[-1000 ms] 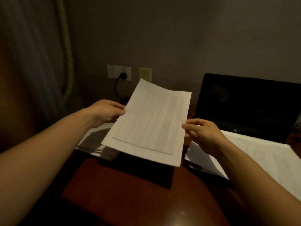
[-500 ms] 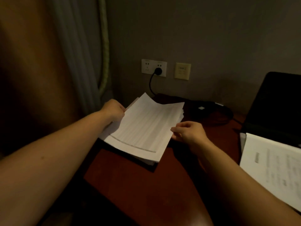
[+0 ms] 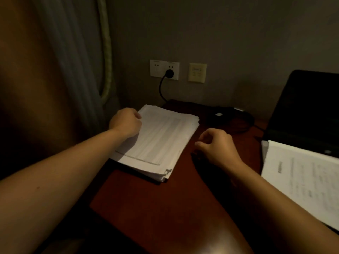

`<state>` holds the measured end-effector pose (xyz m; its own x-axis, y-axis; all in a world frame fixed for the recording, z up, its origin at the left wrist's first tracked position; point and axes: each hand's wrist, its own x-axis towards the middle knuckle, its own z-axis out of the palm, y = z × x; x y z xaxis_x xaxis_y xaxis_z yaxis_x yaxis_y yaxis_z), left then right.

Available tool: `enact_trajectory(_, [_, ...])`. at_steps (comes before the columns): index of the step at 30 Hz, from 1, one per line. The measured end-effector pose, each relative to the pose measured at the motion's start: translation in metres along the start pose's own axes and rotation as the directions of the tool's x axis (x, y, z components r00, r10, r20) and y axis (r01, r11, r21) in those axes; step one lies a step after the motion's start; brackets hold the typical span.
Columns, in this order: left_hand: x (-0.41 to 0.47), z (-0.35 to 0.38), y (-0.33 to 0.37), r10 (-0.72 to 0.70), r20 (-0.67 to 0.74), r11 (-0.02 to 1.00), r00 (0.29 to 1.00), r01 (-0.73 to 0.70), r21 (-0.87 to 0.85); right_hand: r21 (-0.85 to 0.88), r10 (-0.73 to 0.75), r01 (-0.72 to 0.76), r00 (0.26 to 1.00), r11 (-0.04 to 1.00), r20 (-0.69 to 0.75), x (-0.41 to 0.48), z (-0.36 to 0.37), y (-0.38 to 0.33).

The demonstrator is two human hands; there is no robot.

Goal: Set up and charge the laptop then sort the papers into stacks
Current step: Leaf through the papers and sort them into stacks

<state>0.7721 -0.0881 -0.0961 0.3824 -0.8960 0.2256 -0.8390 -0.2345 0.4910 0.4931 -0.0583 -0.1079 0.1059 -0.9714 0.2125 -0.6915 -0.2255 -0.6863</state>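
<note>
A stack of white printed papers [image 3: 161, 140] lies on the dark red table [image 3: 165, 208] below the wall socket. My left hand [image 3: 124, 122] sits at the stack's left edge, fingers curled on the top sheet, which lies flat on the pile. My right hand [image 3: 214, 145] hovers just right of the stack, loosely curled and holding nothing. The black laptop [image 3: 308, 107] stands open at the far right with a dark screen. Its charger brick [image 3: 218, 116] lies behind the stack, and a black plug [image 3: 169, 72] sits in the white socket.
A second pile of printed sheets [image 3: 302, 176] lies at the right, partly over the laptop's base. A beige wall switch [image 3: 197, 72] is next to the socket. A curtain [image 3: 73, 52] hangs at the left, close to the table's left edge.
The sheet I held in both hands went down and left onto the stack. My right hand let go and drew back to the right. My view turned left.
</note>
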Motion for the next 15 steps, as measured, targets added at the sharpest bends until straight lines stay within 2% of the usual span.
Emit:
enact_trajectory(4, [-0.034,0.029,0.078,0.205,-0.072,0.959,0.976,-0.215,-0.183,-0.088,-0.037,0.031,0.997,0.996,-0.073,-0.014,-0.044,0.036])
enact_trajectory(7, [-0.070,0.054,0.147,0.356,-0.005,0.887,0.934,-0.339,-0.314,-0.151,-0.047,0.028,0.991,0.988,-0.127,-0.028,-0.076,0.064])
enact_trajectory(9, [-0.095,0.073,0.184,0.440,0.055,0.851,0.896,-0.397,-0.343,-0.224,-0.053,0.015,0.985,0.974,-0.164,-0.040,-0.099,0.082])
enact_trajectory(12, [-0.124,0.102,0.219,0.484,0.181,0.840,0.856,-0.397,-0.371,-0.347,-0.014,-0.032,0.991,0.937,-0.130,-0.062,-0.132,0.113])
enact_trajectory(15, [-0.146,0.125,0.232,0.458,0.240,0.871,0.856,-0.377,-0.315,-0.407,0.019,-0.035,0.999,0.913,-0.043,-0.092,-0.153,0.141])
